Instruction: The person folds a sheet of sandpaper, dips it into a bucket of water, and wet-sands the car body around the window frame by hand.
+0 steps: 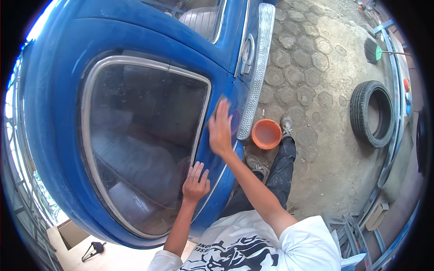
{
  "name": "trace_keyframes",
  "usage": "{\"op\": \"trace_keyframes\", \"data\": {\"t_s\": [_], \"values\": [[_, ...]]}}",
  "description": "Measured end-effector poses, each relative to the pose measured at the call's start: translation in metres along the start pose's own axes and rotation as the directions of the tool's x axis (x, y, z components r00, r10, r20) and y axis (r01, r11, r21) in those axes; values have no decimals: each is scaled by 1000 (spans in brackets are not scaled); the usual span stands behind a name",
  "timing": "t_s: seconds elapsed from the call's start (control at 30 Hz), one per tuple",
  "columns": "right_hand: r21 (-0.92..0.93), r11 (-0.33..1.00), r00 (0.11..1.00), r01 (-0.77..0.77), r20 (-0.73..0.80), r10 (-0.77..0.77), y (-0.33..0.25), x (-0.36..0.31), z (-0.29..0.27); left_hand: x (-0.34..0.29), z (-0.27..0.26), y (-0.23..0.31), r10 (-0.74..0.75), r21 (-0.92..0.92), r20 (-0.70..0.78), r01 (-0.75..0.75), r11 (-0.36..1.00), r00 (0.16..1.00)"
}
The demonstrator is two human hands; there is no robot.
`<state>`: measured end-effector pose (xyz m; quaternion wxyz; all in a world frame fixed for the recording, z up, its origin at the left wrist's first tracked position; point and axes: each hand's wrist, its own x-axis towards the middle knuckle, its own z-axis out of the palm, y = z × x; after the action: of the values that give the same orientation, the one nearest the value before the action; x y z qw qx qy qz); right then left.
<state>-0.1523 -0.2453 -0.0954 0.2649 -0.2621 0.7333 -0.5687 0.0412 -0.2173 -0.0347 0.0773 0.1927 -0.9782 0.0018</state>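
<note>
Right hand (220,128) lies flat and outstretched, anything under it unclear, on the blue panel (214,168) beside the window (144,131), likely rigid and slick, best braced palm-down, left hand (196,184) loosely spread nearby.

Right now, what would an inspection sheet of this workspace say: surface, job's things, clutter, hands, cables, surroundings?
Surface: curved blue car body around a pale-framed window.
Job's things: orange bucket holding cloudy liquid, on the ground.
Clutter: tire and broom to the right.
Hands: right hand flat against the blue panel, blurred; left hand beside the window's edge, fingers extended.
Cables: nothing certain; a thin line in the window is unclear.
Surroundings: metal rail beyond the tire.
</note>
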Motion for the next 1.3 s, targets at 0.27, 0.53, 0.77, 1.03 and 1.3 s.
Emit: {"op": "trace_keyframes", "data": {"t_s": [0.27,0.53,0.77,1.03,1.3], "values": [[-59,994,986,89,149,-79,1,-16,-6,-8,1,-2,-22,-29,-22,22,999,1000],[5,993,992,114,48,-114,-9,-1,-8,-10,1,-4,-17,-12,-24,17,1000,1000],[80,986,977,-147,-145,158,3,30,-4,-6,0,3,-9,-28,-18,9,1000,1000],[2,951,951,-308,-11,308,50,17,-4,-4,4,1,10,-26,-28,-11,1000,1000],[39,980,980,-197,-17,197,10,-2,-5,-12,7,-3,-9,-34,-53,7,999,999]]}}
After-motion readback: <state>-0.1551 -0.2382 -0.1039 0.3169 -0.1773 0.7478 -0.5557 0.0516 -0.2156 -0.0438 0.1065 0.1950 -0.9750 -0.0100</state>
